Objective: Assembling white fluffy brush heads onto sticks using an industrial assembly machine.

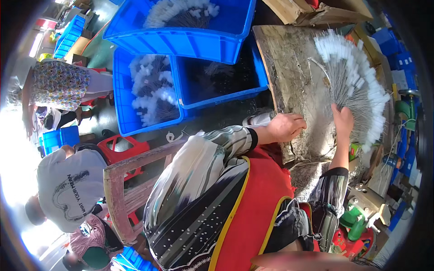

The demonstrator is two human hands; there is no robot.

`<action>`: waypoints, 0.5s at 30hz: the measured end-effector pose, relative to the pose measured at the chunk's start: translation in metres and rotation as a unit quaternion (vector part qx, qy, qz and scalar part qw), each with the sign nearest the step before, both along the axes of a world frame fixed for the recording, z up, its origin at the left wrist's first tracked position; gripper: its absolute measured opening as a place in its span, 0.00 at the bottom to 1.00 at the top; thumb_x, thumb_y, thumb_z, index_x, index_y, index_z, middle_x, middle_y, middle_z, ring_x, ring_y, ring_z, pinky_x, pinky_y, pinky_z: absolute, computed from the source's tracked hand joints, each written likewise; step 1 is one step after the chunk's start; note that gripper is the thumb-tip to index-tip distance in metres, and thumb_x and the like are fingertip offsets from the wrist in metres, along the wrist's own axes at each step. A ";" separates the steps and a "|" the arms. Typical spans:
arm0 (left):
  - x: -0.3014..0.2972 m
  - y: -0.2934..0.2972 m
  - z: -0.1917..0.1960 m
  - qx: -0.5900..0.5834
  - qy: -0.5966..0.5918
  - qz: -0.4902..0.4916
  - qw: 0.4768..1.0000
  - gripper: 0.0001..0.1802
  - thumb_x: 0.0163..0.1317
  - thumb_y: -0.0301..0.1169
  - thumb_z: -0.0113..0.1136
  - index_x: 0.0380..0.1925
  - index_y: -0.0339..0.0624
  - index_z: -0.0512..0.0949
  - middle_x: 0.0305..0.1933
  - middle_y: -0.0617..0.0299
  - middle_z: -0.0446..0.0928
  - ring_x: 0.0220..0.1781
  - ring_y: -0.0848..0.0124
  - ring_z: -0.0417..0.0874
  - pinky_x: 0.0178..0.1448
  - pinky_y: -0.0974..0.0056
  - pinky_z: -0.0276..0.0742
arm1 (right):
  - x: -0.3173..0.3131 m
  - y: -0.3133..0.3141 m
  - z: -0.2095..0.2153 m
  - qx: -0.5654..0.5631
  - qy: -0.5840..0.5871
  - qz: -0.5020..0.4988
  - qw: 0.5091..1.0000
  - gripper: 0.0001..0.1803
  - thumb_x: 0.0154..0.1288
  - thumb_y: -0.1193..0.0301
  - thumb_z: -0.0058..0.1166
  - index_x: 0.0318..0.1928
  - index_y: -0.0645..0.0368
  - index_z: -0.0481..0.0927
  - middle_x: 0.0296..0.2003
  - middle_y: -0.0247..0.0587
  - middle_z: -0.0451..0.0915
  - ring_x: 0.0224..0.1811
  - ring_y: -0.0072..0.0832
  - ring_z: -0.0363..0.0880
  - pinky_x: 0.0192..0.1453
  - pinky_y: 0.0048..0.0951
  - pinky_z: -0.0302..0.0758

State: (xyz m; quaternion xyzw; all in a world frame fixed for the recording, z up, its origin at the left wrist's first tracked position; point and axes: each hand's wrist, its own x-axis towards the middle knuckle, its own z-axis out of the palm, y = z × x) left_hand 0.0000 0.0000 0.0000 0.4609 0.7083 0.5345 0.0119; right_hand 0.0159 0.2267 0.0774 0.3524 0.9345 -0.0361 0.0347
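Observation:
A wide fan of thin grey wires with white, brush-like ends [373, 86] lies across the right side of a worn wooden work board [287, 63]. At the near end of the wires is my right hand [343, 119], its thumb and fingers drawn together on the stems. How many it grips does not show. My left hand [288, 128] hovers over the board's near left part with curled fingers, apart from the fan. Anything between those fingertips is too small to make out.
Left of the board stand blue bins [181, 43], several holding more white-ended wires. A wooden chair [113, 194] and red stool [122, 147] are to the left, near a seated person [72, 185] and a standing person [58, 83]. A green metal tool [357, 228] sits at lower right.

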 end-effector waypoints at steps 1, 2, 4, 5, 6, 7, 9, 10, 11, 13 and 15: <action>-0.001 0.000 0.001 0.005 0.008 0.001 1.000 0.05 0.50 0.29 0.55 0.29 0.46 0.74 0.30 0.62 0.73 0.35 0.63 0.77 0.35 0.62 0.74 | -0.002 -0.004 0.000 0.006 0.009 0.006 1.000 0.29 0.50 0.48 0.50 0.29 0.68 0.75 0.32 0.60 0.75 0.38 0.53 0.73 0.41 0.45 0.67; 0.000 0.000 0.001 0.010 0.016 0.001 1.000 0.05 0.50 0.29 0.55 0.29 0.46 0.74 0.30 0.62 0.73 0.34 0.63 0.77 0.33 0.62 0.74 | -0.004 -0.006 0.000 0.011 0.018 0.013 1.000 0.30 0.49 0.48 0.50 0.25 0.69 0.74 0.29 0.59 0.76 0.35 0.53 0.73 0.41 0.45 0.67; 0.002 -0.001 -0.001 0.012 0.017 0.005 1.000 0.05 0.50 0.28 0.55 0.29 0.46 0.74 0.30 0.62 0.73 0.34 0.63 0.76 0.33 0.62 0.74 | -0.007 -0.009 -0.003 0.023 0.032 0.021 0.999 0.29 0.49 0.48 0.51 0.24 0.69 0.73 0.27 0.59 0.75 0.34 0.54 0.73 0.39 0.44 0.67; 0.000 -0.005 -0.001 0.014 0.024 0.006 1.000 0.05 0.49 0.28 0.55 0.29 0.46 0.74 0.30 0.62 0.73 0.33 0.63 0.76 0.32 0.61 0.74 | -0.011 -0.013 -0.005 0.033 0.053 0.026 0.998 0.29 0.49 0.49 0.51 0.22 0.70 0.73 0.26 0.59 0.75 0.32 0.55 0.72 0.37 0.44 0.67; 0.000 -0.005 -0.002 0.015 0.022 0.003 1.000 0.05 0.49 0.28 0.55 0.29 0.46 0.74 0.30 0.62 0.73 0.33 0.63 0.76 0.32 0.61 0.74 | -0.011 -0.010 -0.008 0.034 0.051 0.023 0.998 0.29 0.49 0.49 0.51 0.22 0.70 0.73 0.26 0.59 0.75 0.32 0.55 0.72 0.37 0.44 0.67; -0.001 -0.005 -0.002 0.017 0.027 0.005 0.999 0.05 0.49 0.28 0.55 0.29 0.46 0.74 0.29 0.62 0.73 0.33 0.63 0.76 0.31 0.61 0.74 | -0.011 -0.005 -0.012 0.023 0.071 0.022 0.997 0.28 0.49 0.51 0.52 0.22 0.70 0.72 0.24 0.59 0.75 0.31 0.53 0.73 0.36 0.43 0.67; -0.002 -0.005 0.000 0.019 0.031 0.002 0.999 0.06 0.49 0.27 0.55 0.29 0.46 0.74 0.29 0.62 0.73 0.33 0.62 0.76 0.31 0.61 0.74 | -0.008 -0.001 -0.012 0.012 0.091 0.016 0.996 0.27 0.48 0.52 0.52 0.21 0.70 0.72 0.23 0.58 0.75 0.29 0.52 0.73 0.35 0.42 0.67; -0.003 -0.002 0.002 0.018 0.033 -0.002 0.999 0.06 0.48 0.27 0.55 0.29 0.46 0.75 0.30 0.62 0.73 0.33 0.62 0.77 0.31 0.61 0.74 | -0.006 0.000 -0.009 0.001 0.101 -0.001 0.995 0.25 0.48 0.54 0.53 0.20 0.69 0.72 0.22 0.56 0.74 0.27 0.50 0.73 0.32 0.40 0.67; -0.004 0.000 0.005 0.018 0.036 -0.009 0.999 0.06 0.48 0.27 0.56 0.29 0.46 0.75 0.30 0.62 0.74 0.33 0.63 0.77 0.31 0.61 0.75 | -0.001 0.002 -0.005 -0.008 0.112 -0.022 0.993 0.24 0.48 0.55 0.54 0.20 0.69 0.72 0.20 0.54 0.74 0.25 0.47 0.73 0.30 0.39 0.67; 0.001 0.003 0.003 0.006 0.042 -0.002 0.999 0.06 0.47 0.26 0.56 0.29 0.46 0.75 0.31 0.61 0.74 0.33 0.63 0.77 0.32 0.62 0.75 | 0.008 0.024 -0.015 -0.057 0.108 -0.009 0.992 0.24 0.44 0.54 0.55 0.17 0.67 0.71 0.18 0.55 0.72 0.23 0.49 0.72 0.28 0.41 0.66; -0.002 0.005 -0.001 -0.034 0.050 0.001 0.998 0.06 0.47 0.27 0.57 0.28 0.46 0.76 0.33 0.59 0.76 0.33 0.62 0.78 0.34 0.63 0.76 | 0.006 0.023 -0.021 -0.059 0.161 0.002 0.985 0.23 0.44 0.54 0.55 0.17 0.65 0.71 0.16 0.53 0.70 0.21 0.47 0.71 0.25 0.40 0.64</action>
